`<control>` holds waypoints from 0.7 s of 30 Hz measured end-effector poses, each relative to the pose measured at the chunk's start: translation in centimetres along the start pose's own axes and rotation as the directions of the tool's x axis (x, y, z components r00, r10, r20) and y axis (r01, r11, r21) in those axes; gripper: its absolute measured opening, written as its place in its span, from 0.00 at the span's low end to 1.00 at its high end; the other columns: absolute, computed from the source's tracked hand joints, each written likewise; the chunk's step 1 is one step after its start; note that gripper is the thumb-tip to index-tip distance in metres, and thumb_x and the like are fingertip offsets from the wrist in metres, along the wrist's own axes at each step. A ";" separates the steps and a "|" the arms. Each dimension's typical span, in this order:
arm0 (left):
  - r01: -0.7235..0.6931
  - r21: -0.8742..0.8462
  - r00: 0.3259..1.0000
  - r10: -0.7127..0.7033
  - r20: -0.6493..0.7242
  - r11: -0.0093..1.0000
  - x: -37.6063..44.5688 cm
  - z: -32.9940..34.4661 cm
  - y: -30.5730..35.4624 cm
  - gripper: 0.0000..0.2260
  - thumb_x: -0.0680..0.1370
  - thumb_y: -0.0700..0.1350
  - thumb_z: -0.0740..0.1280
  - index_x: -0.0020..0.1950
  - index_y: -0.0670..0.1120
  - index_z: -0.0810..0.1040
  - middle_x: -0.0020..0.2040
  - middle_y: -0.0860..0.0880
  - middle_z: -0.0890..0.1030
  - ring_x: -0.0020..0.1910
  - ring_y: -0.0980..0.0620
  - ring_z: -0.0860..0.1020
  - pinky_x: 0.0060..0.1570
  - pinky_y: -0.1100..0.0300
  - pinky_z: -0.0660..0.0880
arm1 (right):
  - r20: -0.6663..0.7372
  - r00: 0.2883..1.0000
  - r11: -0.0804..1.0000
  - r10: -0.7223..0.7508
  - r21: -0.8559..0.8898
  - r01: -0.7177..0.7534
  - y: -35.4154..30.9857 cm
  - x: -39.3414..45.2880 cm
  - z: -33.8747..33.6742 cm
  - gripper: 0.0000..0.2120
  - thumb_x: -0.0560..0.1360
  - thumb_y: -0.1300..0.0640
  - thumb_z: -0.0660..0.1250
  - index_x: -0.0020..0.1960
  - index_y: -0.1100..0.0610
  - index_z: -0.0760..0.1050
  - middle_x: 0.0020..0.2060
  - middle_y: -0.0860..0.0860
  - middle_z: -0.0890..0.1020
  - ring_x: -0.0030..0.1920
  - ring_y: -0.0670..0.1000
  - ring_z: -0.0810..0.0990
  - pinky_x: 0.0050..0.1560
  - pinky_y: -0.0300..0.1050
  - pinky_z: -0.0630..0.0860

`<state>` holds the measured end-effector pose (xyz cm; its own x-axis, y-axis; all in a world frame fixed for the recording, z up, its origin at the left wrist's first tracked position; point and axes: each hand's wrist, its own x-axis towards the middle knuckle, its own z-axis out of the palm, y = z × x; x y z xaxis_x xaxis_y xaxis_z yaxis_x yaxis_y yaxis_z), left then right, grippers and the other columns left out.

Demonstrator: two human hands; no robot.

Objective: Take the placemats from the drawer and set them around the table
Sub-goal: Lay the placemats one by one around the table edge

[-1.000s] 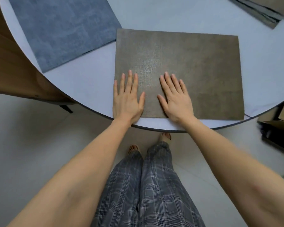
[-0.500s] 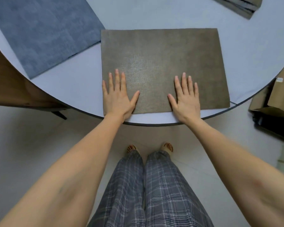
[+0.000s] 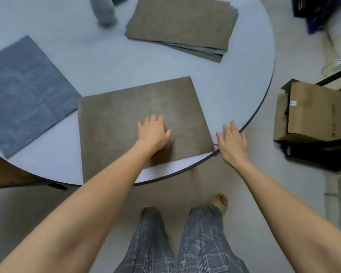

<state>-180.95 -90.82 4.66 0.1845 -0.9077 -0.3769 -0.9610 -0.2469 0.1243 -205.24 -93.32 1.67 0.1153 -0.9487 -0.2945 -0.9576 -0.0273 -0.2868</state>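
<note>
A brown placemat (image 3: pixel 126 119) lies flat near the front edge of the round pale table (image 3: pixel 244 79). My left hand (image 3: pixel 153 133) hovers over or rests on its right half, fingers loosely apart, holding nothing. My right hand (image 3: pixel 233 143) is open at the table's rim, just right of the mat's near right corner. A blue-grey placemat (image 3: pixel 26 95) lies at the left. A stack of several brown and grey placemats (image 3: pixel 182 26) sits at the far side of the table.
A grey soft object (image 3: pixel 105 10) stands at the table's far edge. A wooden chair (image 3: pixel 2 174) is tucked under the left side. An open cardboard box (image 3: pixel 311 113) sits on a dark stand to the right. My legs stand on pale floor.
Both hands have left the mat's near edge and shifted right; the right one is now off the mat at the table rim. The view has swung right, showing the stack.
</note>
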 end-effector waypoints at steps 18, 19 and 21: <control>0.241 -0.724 0.953 -0.297 0.053 0.646 17.2 -10.6 20.7 0.30 0.80 0.51 0.62 0.78 0.43 0.56 0.77 0.43 0.60 0.73 0.43 0.63 0.68 0.51 0.64 | 0.134 0.918 0.927 -0.373 0.001 0.376 8.5 23.2 -21.2 0.25 0.80 0.50 0.58 0.73 0.60 0.61 0.72 0.56 0.66 0.70 0.56 0.67 0.71 0.51 0.61; 0.261 -0.784 0.937 -0.342 0.066 0.564 18.4 -11.0 20.3 0.30 0.80 0.51 0.63 0.78 0.43 0.56 0.77 0.43 0.60 0.73 0.43 0.63 0.68 0.50 0.64 | 0.152 0.908 0.919 -0.391 0.002 0.395 7.9 24.6 -21.2 0.25 0.80 0.50 0.58 0.73 0.60 0.61 0.72 0.56 0.66 0.69 0.57 0.67 0.71 0.51 0.62; 0.289 -0.885 0.894 -0.434 0.114 0.364 21.3 -11.7 19.2 0.30 0.80 0.51 0.63 0.77 0.42 0.57 0.76 0.44 0.61 0.73 0.43 0.64 0.68 0.49 0.66 | 0.187 0.887 0.902 -0.421 -0.009 0.431 6.8 27.4 -21.2 0.25 0.80 0.49 0.58 0.73 0.60 0.61 0.71 0.56 0.66 0.69 0.57 0.68 0.71 0.51 0.62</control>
<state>-193.03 -118.82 9.73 0.5589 -0.6653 -0.4951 -0.1140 -0.6529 0.7488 -214.23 -126.13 10.95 0.5553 -0.7713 -0.3110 -0.8170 -0.4361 -0.3772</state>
